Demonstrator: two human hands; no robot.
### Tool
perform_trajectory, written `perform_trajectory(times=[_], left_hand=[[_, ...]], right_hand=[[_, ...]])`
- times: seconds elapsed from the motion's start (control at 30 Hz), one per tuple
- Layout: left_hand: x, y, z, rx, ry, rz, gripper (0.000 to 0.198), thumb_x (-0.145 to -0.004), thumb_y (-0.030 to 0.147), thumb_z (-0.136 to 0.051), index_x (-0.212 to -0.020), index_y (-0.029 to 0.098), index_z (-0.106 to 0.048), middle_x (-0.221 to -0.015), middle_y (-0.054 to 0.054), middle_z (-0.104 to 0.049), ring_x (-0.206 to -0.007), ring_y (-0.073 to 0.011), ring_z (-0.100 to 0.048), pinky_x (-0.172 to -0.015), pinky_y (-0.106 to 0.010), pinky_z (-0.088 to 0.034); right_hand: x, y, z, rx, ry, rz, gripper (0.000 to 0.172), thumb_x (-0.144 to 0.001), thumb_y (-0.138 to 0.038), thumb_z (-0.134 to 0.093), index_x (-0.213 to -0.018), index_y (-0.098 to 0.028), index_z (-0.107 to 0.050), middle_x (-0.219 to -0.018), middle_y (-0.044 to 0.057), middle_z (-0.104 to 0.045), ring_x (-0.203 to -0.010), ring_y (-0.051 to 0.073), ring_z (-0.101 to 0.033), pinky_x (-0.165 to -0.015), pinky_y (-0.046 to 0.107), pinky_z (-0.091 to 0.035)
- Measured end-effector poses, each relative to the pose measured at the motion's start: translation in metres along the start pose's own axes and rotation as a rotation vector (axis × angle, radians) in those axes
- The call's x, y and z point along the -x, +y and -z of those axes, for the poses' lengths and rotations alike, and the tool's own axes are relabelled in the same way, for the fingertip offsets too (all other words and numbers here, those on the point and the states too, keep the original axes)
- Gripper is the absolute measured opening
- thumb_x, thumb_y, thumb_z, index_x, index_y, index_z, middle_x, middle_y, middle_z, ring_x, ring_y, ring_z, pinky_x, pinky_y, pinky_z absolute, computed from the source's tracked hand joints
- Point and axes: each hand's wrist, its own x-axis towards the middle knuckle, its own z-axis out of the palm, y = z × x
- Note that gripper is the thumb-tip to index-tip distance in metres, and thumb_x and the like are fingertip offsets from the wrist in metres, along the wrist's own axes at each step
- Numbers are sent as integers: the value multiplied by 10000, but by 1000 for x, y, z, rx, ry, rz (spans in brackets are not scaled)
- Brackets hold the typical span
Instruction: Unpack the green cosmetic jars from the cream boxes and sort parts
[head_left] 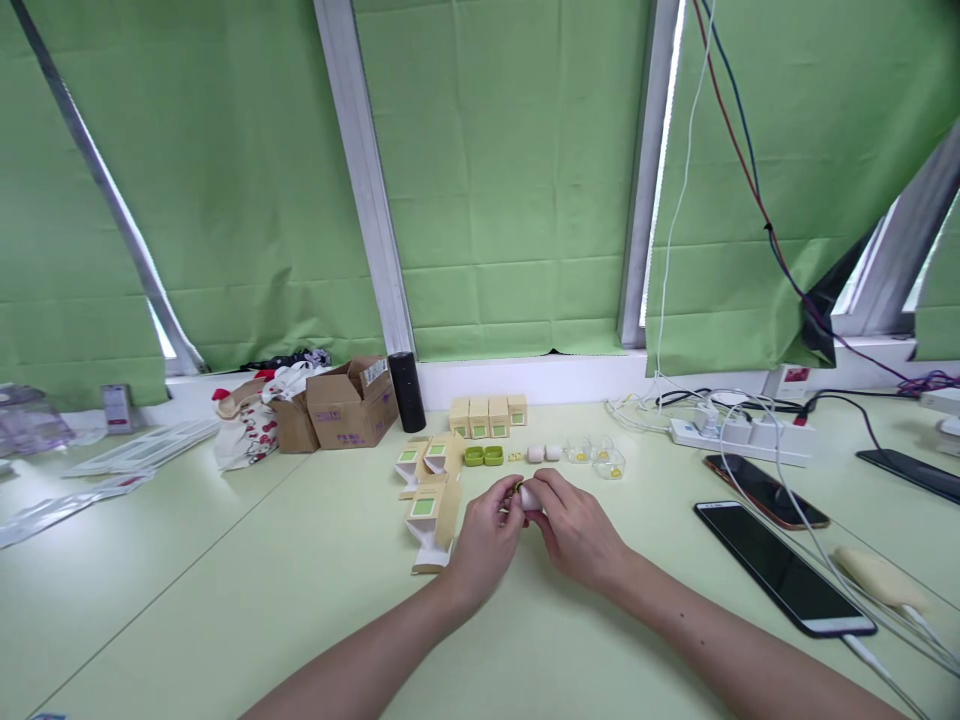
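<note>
My left hand [487,530] is pinched around a small olive-green piece, mostly hidden by the fingertips. In my right hand [574,525] is a small white rounded piece [529,498], held against the left fingertips. Just beyond the hands, a row of small parts lies on the table: two green square cups [484,456], tiny yellow pieces [515,457], two white rounded pieces [544,454] and several clear domes with yellow bits [609,464]. To the left are unfolded cream cartons [431,500] with green windows. Several closed cream boxes [487,415] stand behind the row.
An open cardboard box [352,405], a black cylinder [406,392] and a patterned bag [247,430] stand at the back left. On the right lie phones [784,565], a cream oval device [874,576], loose white cables and a power strip [739,442].
</note>
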Motion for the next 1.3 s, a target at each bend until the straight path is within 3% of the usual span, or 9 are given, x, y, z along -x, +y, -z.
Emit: perform_trajectory(times=[0.37, 0.6, 0.73, 0.83, 0.93, 1.13, 1.3], left_hand=[[0, 9, 1, -100, 2, 25, 264, -976, 288, -465, -1126, 203, -666, -852, -31, -724, -733, -168, -672, -683, -281, -537], [-2, 10, 1, -85, 4, 38, 271, -983, 311, -464, -1121, 199, -669, -840, -26, -722, -722, -172, -673, -687, -295, -546], [-4, 11, 7, -139, -7, -4, 299, -984, 378, -516, -1153, 197, -684, -990, -73, -740, -870, -209, -694, -832, -363, -565], [-3, 11, 14, -211, -28, -106, 292, -951, 376, -593, -1165, 215, -707, -1181, -114, -702, -1142, -267, -637, -1027, -440, -502], [-2, 9, 17, -166, -78, -133, 367, -902, 350, -669, -1249, 230, -681, -1274, -125, -658, -1250, -290, -580, -1101, -473, -448], [-4, 10, 11, 32, -54, 8, 453, -860, 406, -742, -1256, 199, -665, -1286, -136, -679, -1197, -289, -620, -1052, -441, -476], [-6, 16, 7, 149, -66, 45, 470, -845, 439, -768, -1212, 165, -661, -1160, -139, -732, -1012, -267, -714, -1007, -443, -514]], right_hand=[[-4, -6, 2, 47, -35, -51, 301, -936, -66, -418, -1202, -180, -501, -1109, 128, -616, -769, 204, -622, -557, 291, -450], [-5, -6, 2, -9, -43, -82, 299, -936, -75, -434, -1207, -186, -494, -1152, 144, -598, -809, 227, -644, -574, 313, -494], [1, 2, -2, -197, -21, -126, 253, -995, -150, -439, -1235, -209, -496, -1182, 138, -587, -890, 234, -653, -656, 347, -560], [4, 8, -3, -357, -7, -212, 217, -992, -199, -495, -1203, -231, -533, -1154, 111, -608, -931, 233, -650, -757, 386, -584], [3, 11, -3, -540, 44, -321, 166, -975, -295, -567, -1127, -238, -600, -1111, 90, -650, -988, 246, -645, -829, 417, -581], [-3, 8, -9, -1090, 49, -604, 335, -903, -489, -686, -1098, -219, -654, -1018, 72, -733, -923, 232, -698, -852, 399, -576], [-4, 6, -13, -1248, 80, -667, 404, -846, -549, -749, -1051, -210, -669, -958, 68, -752, -848, 227, -704, -812, 392, -576]])
